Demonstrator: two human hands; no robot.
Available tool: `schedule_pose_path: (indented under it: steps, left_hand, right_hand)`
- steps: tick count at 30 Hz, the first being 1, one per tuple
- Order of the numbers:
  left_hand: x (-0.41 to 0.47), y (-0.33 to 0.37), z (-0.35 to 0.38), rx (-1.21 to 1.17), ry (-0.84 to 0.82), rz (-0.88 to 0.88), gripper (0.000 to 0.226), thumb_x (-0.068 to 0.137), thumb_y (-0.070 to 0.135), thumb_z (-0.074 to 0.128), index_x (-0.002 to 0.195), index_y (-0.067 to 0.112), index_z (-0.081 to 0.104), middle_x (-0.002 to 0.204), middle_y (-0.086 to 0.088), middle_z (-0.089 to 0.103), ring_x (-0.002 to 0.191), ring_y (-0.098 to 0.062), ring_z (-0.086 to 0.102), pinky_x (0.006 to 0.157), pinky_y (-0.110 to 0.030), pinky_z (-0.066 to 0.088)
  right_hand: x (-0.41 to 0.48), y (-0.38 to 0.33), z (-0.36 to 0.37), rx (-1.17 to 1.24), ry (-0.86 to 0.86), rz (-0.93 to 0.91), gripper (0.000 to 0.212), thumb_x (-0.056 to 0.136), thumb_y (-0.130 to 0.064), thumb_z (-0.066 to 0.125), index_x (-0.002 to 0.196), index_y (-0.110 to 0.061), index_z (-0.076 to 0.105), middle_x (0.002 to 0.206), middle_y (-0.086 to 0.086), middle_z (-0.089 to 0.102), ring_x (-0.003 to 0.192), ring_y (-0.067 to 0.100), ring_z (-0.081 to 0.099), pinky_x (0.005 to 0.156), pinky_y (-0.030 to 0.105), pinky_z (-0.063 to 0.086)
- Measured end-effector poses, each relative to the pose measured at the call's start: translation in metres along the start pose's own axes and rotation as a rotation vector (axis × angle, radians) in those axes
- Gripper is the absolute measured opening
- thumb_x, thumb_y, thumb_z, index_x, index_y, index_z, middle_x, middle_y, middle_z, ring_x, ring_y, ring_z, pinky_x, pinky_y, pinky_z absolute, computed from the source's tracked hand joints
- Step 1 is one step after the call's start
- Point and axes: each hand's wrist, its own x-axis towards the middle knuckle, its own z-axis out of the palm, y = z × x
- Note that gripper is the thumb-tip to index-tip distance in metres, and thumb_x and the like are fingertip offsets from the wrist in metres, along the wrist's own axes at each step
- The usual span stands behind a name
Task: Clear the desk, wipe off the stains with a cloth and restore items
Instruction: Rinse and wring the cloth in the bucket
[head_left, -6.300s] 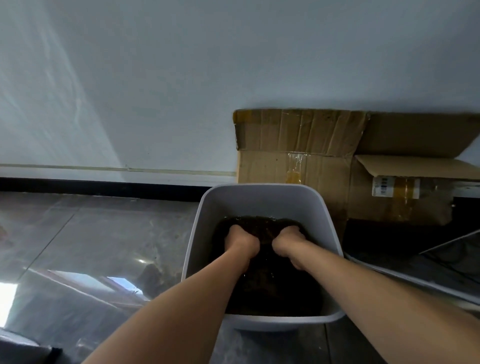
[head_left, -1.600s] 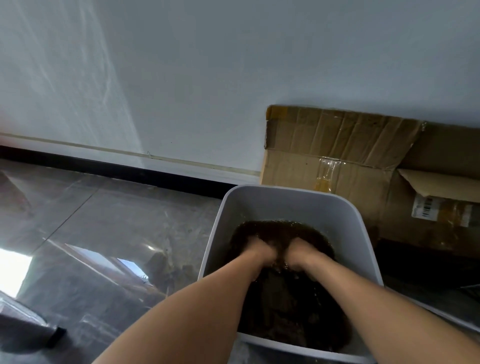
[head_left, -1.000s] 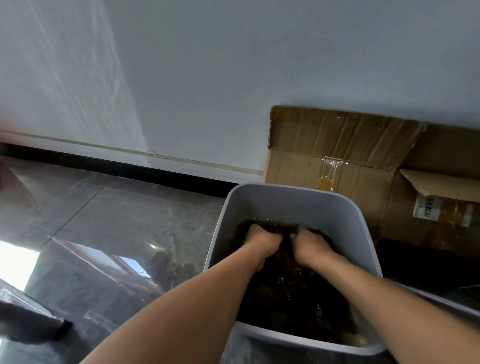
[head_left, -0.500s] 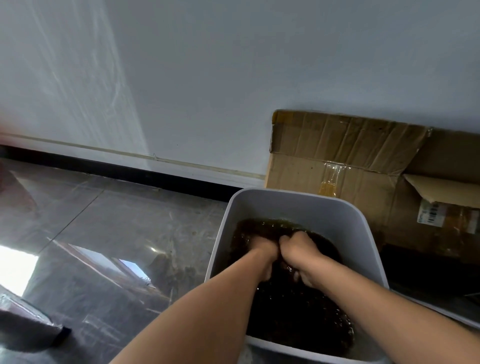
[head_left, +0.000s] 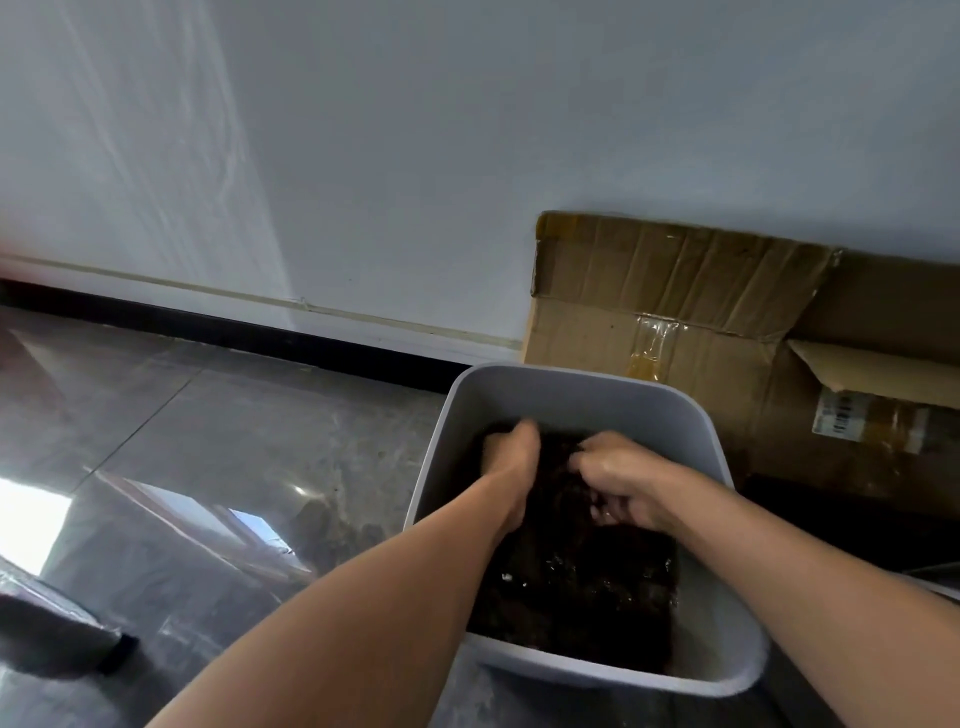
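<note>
Grey plastic basin (head_left: 587, 400) stands on tiled floor (head_left: 234, 441), cardboard box (head_left: 675, 312) just beyond, far right. Basin holds dark water (head_left: 582, 587). Dark cloth (head_left: 558, 462) sits at far end, between hands: judged rinsing ahead of wiping; tabletop not in view. Left hand (head_left: 511, 457) clenched on cloth, fingertips buried. Right hand (head_left: 618, 483) curled, pinching cloth fold, wrist turned inward. Forearms reach down over near rim.

Dark water (head_left: 582, 587) obscures most of the cloth (head_left: 558, 467).
</note>
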Motion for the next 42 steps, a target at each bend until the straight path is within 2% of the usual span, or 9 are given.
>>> schedule_pose_path:
  steps: [4,7,11,16,18,22,29,36,42]
  left_hand:
    - [0.007,-0.003,-0.003,0.043,-0.075,-0.196,0.058,0.087,0.059,0.052,0.121,0.015,0.069,0.111,-0.01,0.072,0.101,-0.031,0.068,0.096,-0.044,0.054]
    - [0.002,-0.002,-0.005,0.035,-0.302,-0.397,0.05,0.097,0.055,0.045,0.104,0.014,0.073,0.096,-0.012,0.075,0.089,-0.026,0.071,0.087,-0.038,0.057]
    - [0.01,-0.015,0.007,0.174,-0.168,-0.191,0.024,0.098,0.025,0.059,0.111,0.006,0.064,0.102,-0.016,0.071,0.088,-0.03,0.071,0.078,-0.04,0.059]
    - [0.018,-0.03,0.003,0.7,0.019,0.078,0.037,0.096,0.025,0.062,0.125,0.003,0.056,0.127,-0.015,0.062,0.119,-0.031,0.059,0.097,-0.033,0.046]
    - [0.02,-0.032,0.003,0.774,-0.06,0.078,0.035,0.099,0.026,0.058,0.127,0.006,0.058,0.129,-0.012,0.061,0.12,-0.028,0.058,0.095,-0.03,0.045]
    - [0.017,-0.031,0.005,0.569,-0.265,-0.045,0.025,0.106,0.027,0.043,0.111,0.009,0.061,0.108,-0.008,0.06,0.095,-0.022,0.061,0.088,-0.032,0.048]
    - [0.002,-0.009,0.0,-0.068,-0.212,-0.258,0.028,0.104,0.024,0.043,0.089,0.008,0.059,0.072,-0.014,0.061,0.061,-0.026,0.058,0.045,-0.025,0.046]
    - [0.005,-0.002,0.007,0.046,-0.175,-0.087,0.058,0.096,0.052,0.038,0.122,0.01,0.068,0.108,-0.013,0.073,0.099,-0.03,0.069,0.095,-0.044,0.054]
    - [0.005,-0.004,0.006,0.288,-0.051,0.057,0.066,0.102,0.051,0.019,0.142,0.009,0.051,0.142,-0.017,0.054,0.131,-0.032,0.05,0.113,-0.041,0.036]
  right_hand:
    - [0.002,-0.008,0.002,0.196,0.069,-0.044,0.028,0.093,-0.036,0.048,0.109,-0.018,0.063,0.104,0.01,0.067,0.098,0.027,0.063,0.081,0.039,0.051]
    - [0.004,-0.008,0.002,0.255,0.058,0.027,0.034,0.096,-0.044,0.05,0.116,-0.018,0.059,0.109,0.009,0.064,0.099,0.029,0.062,0.07,0.039,0.055]
    - [0.014,0.01,0.005,-0.293,0.282,-0.054,0.029,0.102,-0.022,0.05,0.121,-0.001,0.055,0.115,0.019,0.063,0.101,0.035,0.064,0.072,0.035,0.053]
    - [0.019,0.018,0.015,-0.652,0.133,-0.012,0.071,0.093,-0.005,0.051,0.154,-0.01,0.014,0.135,0.018,0.053,0.122,0.033,0.055,0.1,0.039,0.045]
    - [0.021,0.02,0.021,-0.677,0.091,-0.033,0.062,0.096,-0.011,0.05,0.154,-0.015,0.025,0.139,0.015,0.053,0.126,0.031,0.054,0.103,0.036,0.044]
    - [0.028,0.024,0.028,-0.483,0.101,0.016,0.026,0.097,-0.017,0.052,0.118,-0.007,0.063,0.118,0.014,0.066,0.105,0.028,0.065,0.072,0.029,0.05]
    - [0.013,0.001,0.037,-0.089,0.21,-0.062,0.03,0.103,-0.031,0.042,0.102,-0.007,0.06,0.099,0.018,0.065,0.066,0.03,0.061,0.038,0.024,0.042]
    - [0.009,-0.009,0.005,-0.202,0.228,-0.033,0.021,0.093,-0.009,0.054,0.107,0.002,0.064,0.103,0.019,0.068,0.097,0.034,0.066,0.078,0.036,0.053]
    - [0.0,-0.007,-0.005,-0.122,0.029,-0.04,0.015,0.09,-0.02,0.063,0.094,-0.008,0.071,0.085,0.012,0.071,0.077,0.026,0.068,0.063,0.033,0.054]
